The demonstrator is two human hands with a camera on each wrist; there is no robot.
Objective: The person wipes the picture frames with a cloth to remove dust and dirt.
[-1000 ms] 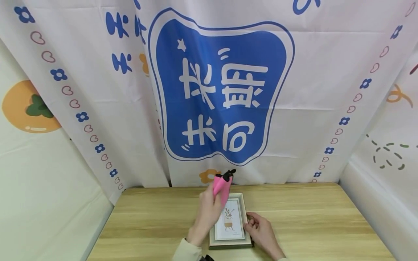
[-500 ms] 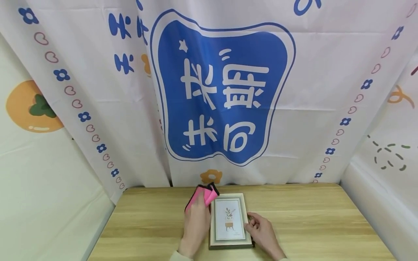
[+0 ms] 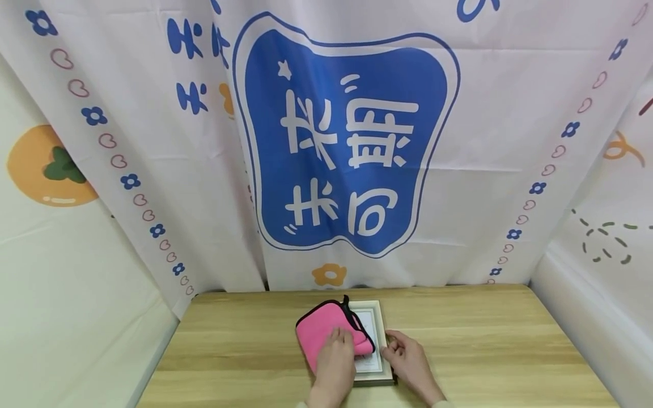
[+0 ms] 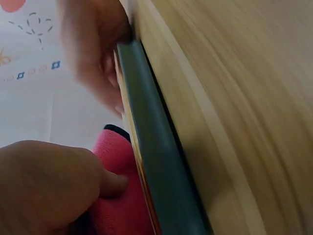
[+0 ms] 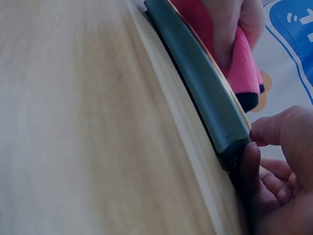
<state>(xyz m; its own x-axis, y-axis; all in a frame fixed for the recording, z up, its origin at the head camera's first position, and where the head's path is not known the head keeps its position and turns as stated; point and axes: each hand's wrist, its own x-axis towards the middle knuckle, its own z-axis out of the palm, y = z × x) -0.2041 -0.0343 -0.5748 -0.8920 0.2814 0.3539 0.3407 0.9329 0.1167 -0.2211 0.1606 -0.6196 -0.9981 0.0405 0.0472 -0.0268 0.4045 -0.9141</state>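
A picture frame [image 3: 378, 317] with a pale border lies face up on the wooden table, its left part hidden under a pink, black-edged cleaning cloth [image 3: 315, 331]. My left hand [image 3: 335, 362] holds the cloth against the front of the frame, fingertips together on the pink fabric. In the left wrist view, one digit sinks into the cloth [image 4: 120, 210] beside the frame's grey-green side [image 4: 156, 161]. At the frame's right edge, my right hand [image 3: 410, 362] grips the border. The right wrist view shows its thumb and a finger at the frame's corner [image 5: 232, 139].
The wooden table [image 3: 484, 340] extends to both sides of the frame. Behind it hangs a white curtain [image 3: 484, 226] with a large blue printed badge [image 3: 352, 147]. Pale fabric walls [image 3: 66, 283] stand at the left and right.
My left hand has brought the pink cloth from the frame's upper left down over its left part, where the cloth now spreads wider. The right hand and the frame have stayed put.
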